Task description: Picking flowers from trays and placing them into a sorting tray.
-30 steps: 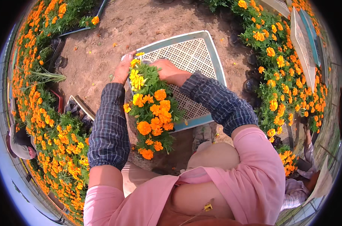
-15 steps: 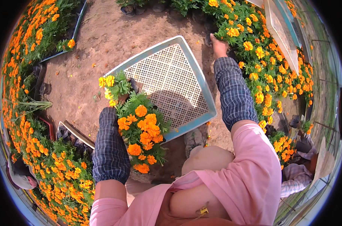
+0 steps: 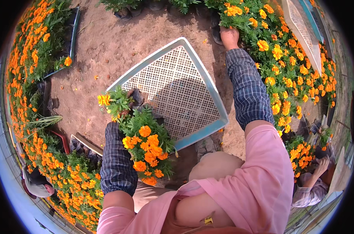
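A white mesh tray with a light blue rim (image 3: 208, 82) lies on the bare soil in front of me. At its near left corner stand potted marigold plants (image 3: 146, 144) with orange blooms and one with yellow blooms (image 3: 105, 99). My left hand (image 3: 124, 114) is buried in their leaves and grips a plant there; only a sliver of it shows. My right hand (image 3: 229, 37) reaches far forward into the bed of orange marigolds (image 3: 270, 50) at the upper right. Its fingers are hidden among the stems.
Marigold beds ring the soil patch on the left (image 3: 32, 58) and lower left (image 3: 75, 183). Dark pots (image 3: 124, 13) line the far edge. Another mesh tray (image 3: 301, 27) leans at the upper right. Another person's hand (image 3: 321, 165) works at the right; a capped person (image 3: 34, 183) is lower left.
My right hand left the plants at the tray and reached out to the marigold bed on the far right. My left hand stayed on the plants.
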### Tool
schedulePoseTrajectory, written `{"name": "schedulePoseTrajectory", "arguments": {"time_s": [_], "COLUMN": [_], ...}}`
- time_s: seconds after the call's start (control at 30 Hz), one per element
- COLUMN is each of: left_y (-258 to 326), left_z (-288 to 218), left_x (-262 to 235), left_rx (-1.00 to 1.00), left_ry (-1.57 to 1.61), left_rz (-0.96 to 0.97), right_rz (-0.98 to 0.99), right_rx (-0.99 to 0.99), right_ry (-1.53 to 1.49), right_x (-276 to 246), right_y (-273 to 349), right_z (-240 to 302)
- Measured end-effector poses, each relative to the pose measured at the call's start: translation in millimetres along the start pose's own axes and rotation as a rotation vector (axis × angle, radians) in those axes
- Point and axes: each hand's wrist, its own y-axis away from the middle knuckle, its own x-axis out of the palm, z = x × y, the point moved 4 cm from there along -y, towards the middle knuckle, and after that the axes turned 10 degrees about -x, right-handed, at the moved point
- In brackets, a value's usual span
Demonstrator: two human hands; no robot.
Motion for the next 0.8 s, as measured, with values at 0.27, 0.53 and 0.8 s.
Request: {"name": "schedulePoseTrajectory", "arguments": {"time_s": [0.27, 0.53, 0.8], "left_y": [15.6, 11.0, 21.9], "left_z": [6.4, 14.7, 16.0], "left_x": [-21.1, -12.9, -16.3], "left_rx": [-0.113, -0.256, -0.076], "left_ry": [0.058, 0.210, 0.176], "left_rz": [-0.099, -0.229, -0.338], "right_rz": [0.043, 0.001, 0.194], "right_rx": [0.208, 0.058, -0.312], "right_ry": [0.007, -0.049, 0.478], "right_x": [35.3, 62.3, 23.6], "right_y": [-15.9, -26.3, 47.9], "right_z": [20.4, -44.8, 37.1]}}
